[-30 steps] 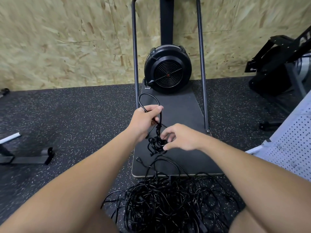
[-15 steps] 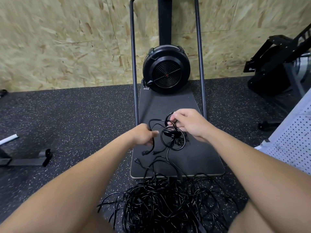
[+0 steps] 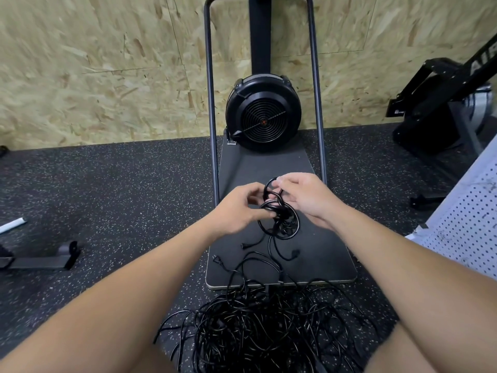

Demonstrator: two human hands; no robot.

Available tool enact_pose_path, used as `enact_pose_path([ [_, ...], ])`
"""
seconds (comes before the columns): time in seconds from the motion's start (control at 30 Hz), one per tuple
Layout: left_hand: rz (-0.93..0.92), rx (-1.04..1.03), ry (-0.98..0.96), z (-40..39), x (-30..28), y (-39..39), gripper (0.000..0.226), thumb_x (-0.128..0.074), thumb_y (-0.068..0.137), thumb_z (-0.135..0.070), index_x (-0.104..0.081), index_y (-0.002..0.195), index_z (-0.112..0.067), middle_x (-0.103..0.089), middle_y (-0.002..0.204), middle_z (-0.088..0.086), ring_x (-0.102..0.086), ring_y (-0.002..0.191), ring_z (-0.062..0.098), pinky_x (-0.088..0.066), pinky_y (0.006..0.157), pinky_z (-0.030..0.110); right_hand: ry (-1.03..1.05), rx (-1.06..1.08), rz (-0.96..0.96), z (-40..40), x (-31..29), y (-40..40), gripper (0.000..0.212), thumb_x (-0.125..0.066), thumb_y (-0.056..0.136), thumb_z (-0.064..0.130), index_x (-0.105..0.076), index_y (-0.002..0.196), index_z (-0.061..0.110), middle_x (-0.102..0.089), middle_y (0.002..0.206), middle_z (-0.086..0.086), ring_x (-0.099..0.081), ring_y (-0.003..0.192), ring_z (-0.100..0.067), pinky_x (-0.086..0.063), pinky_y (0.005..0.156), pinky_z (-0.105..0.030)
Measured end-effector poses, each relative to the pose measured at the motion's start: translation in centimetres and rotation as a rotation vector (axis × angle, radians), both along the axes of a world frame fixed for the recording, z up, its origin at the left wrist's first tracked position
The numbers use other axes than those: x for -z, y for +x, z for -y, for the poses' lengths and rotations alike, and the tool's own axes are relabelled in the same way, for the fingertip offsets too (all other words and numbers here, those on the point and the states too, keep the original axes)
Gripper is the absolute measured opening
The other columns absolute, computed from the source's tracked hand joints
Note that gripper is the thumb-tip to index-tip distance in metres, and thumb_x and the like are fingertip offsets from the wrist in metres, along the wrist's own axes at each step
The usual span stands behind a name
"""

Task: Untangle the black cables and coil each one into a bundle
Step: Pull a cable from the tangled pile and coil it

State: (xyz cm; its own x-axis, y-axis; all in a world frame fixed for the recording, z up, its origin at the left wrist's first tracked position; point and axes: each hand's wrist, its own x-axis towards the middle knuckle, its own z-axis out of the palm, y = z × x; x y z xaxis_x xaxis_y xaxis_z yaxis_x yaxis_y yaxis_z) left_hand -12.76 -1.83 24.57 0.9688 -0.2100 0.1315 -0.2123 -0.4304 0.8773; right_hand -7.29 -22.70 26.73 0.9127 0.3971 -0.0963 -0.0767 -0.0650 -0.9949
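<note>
Now the left hand (image 3: pixel 236 208) had come across to join the right hand (image 3: pixel 306 197), both grips pinching the small coiled cable (image 3: pixel 279 222), nearly bundled, while the tangled pile (image 3: pixel 263 329) lay below them, untouched.

black cable (image 3: pixel 279 222), thin and glossy, wound into a small round coil of several loops, held up above a dark platform, one upper loop standing out at the top. two loose ends hanging below the coil, each ending in a plug just over the platform surface. tangled heap of black cables (image 3: pixel 258 329) lying nearer on the speckled floor, strands crossing every way, a few arcs and one plug reaching up onto the platform's near edge.
</note>
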Motion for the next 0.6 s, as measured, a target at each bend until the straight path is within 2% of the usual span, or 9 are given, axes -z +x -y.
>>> enact_pose_path([
  [0.03, -0.001, -0.042, -0.007, 0.0, -0.1, 0.0, 0.029, -0.089, 0.09, -0.01, -0.071, 0.113, -0.01, -0.074, 0.091, 0.001, -0.061, 0.076, 0.01, -0.049, 0.068, 0.019, 0.002, 0.003, -0.001, 0.0, -0.1, 0.1, 0.02, -0.064, 0.111, 0.023, -0.077, 0.116, 0.008, -0.082, 0.111, -0.019, -0.079, 0.108, -0.04, -0.064, 0.101, -0.049],
  [0.1, -0.025, -0.108, -0.037, -0.4, -0.2, 0.3, 0.019, -0.087, 0.094, -0.018, -0.069, 0.096, -0.011, -0.062, 0.073, -0.005, -0.049, 0.063, 0.012, -0.04, 0.057, 0.026, -0.033, 0.005, 0.024, 0.2, -0.4, 0.2, 0.02, -0.07, 0.107, 0.025, -0.075, 0.122, 0.012, -0.084, 0.111, -0.008, -0.081, 0.106, -0.026, -0.062, 0.095, -0.037],
  [0.2, -0.005, -0.193, -0.009, -0.8, -0.2, 0.5, 0.033, -0.087, 0.095, -0.031, -0.062, 0.078, -0.019, -0.056, 0.07, -0.001, -0.044, 0.06, 0.012, -0.037, 0.056, 0.028, -0.151, -0.005, 0.109, 0.6, -0.7, 0.0, 0.018, -0.075, 0.103, 0.026, -0.077, 0.119, 0.018, -0.084, 0.098, 0.008, -0.077, 0.085, -0.004, -0.056, 0.079, -0.023],
  [0.27, -0.009, -0.232, 0.024, -0.9, -0.2, 0.5, 0.041, -0.086, 0.095, -0.038, -0.062, 0.079, -0.01, -0.057, 0.067, -0.002, -0.044, 0.058, 0.012, -0.038, 0.057, 0.031, -0.128, -0.021, 0.105, 0.8, -1.0, -0.2, 0.018, -0.074, 0.104, 0.024, -0.077, 0.117, 0.013, -0.084, 0.096, 0.003, -0.078, 0.082, -0.008, -0.058, 0.075, -0.024],
  [0.33, -0.022, -0.278, 0.061, -0.8, 0.0, 0.6, 0.05, -0.084, 0.096, -0.045, -0.06, 0.082, -0.003, -0.057, 0.062, -0.007, -0.046, 0.054, 0.011, -0.037, 0.056, 0.031, -0.1, -0.05, 0.089, 1.1, -1.2, -0.2, 0.021, -0.076, 0.104, 0.027, -0.078, 0.117, 0.011, -0.085, 0.102, -0.005, -0.081, 0.095, -0.018, -0.065, 0.086, -0.035],
  [0.4, -0.037, -0.321, 0.082, -0.6, 0.1, 0.6, 0.055, -0.081, 0.097, -0.049, -0.059, 0.082, -0.001, -0.059, 0.058, -0.009, -0.049, 0.051, 0.009, -0.038, 0.054, 0.029, -0.108, -0.082, 0.071, 1.3, -1.1, 0.0, 0.025, -0.082, 0.099, 0.028, -0.079, 0.117, 0.012, -0.085, 0.106, -0.006, -0.081, 0.104, -0.021, -0.064, 0.095, -0.042],
  [0.47, -0.043, -0.342, 0.109, -0.6, 0.2, 0.7, 0.056, -0.079, 0.097, -0.052, -0.06, 0.082, -0.001, -0.059, 0.058, -0.008, -0.048, 0.052, 0.011, -0.038, 0.055, 0.03, -0.149, -0.107, 0.073, 1.6, -0.8, 0.2, 0.025, -0.086, 0.095, 0.018, -0.078, 0.118, 0.011, -0.084, 0.105, -0.009, -0.081, 0.098, -0.024, -0.064, 0.097, -0.046],
  [0.53, -0.062, -0.349, 0.135, -0.5, 0.0, 0.6, 0.056, -0.076, 0.099, -0.053, -0.062, 0.083, -0.001, -0.058, 0.059, -0.007, -0.046, 0.052, 0.014, -0.038, 0.056, 0.031, -0.201, -0.156, 0.137, 2.0, -0.8, 0.4, 0.026, -0.082, 0.093, 0.004, -0.079, 0.118, 0.01, -0.084, 0.103, -0.012, -0.08, 0.097, -0.037, -0.063, 0.101, -0.052],
  [0.6, -0.086, -0.348, 0.15, -0.3, -0.2, 0.7, 0.054, -0.073, 0.102, -0.052, -0.062, 0.083, -0.002, -0.057, 0.058, -0.008, -0.044, 0.051, 0.014, -0.037, 0.055, 0.031, -0.276, -0.208, 0.211, 2.6, -1.2, 0.6, 0.031, -0.078, 0.093, -0.004, -0.078, 0.119, 0.013, -0.084, 0.105, -0.008, -0.081, 0.099, -0.035, -0.063, 0.102, -0.049],
])
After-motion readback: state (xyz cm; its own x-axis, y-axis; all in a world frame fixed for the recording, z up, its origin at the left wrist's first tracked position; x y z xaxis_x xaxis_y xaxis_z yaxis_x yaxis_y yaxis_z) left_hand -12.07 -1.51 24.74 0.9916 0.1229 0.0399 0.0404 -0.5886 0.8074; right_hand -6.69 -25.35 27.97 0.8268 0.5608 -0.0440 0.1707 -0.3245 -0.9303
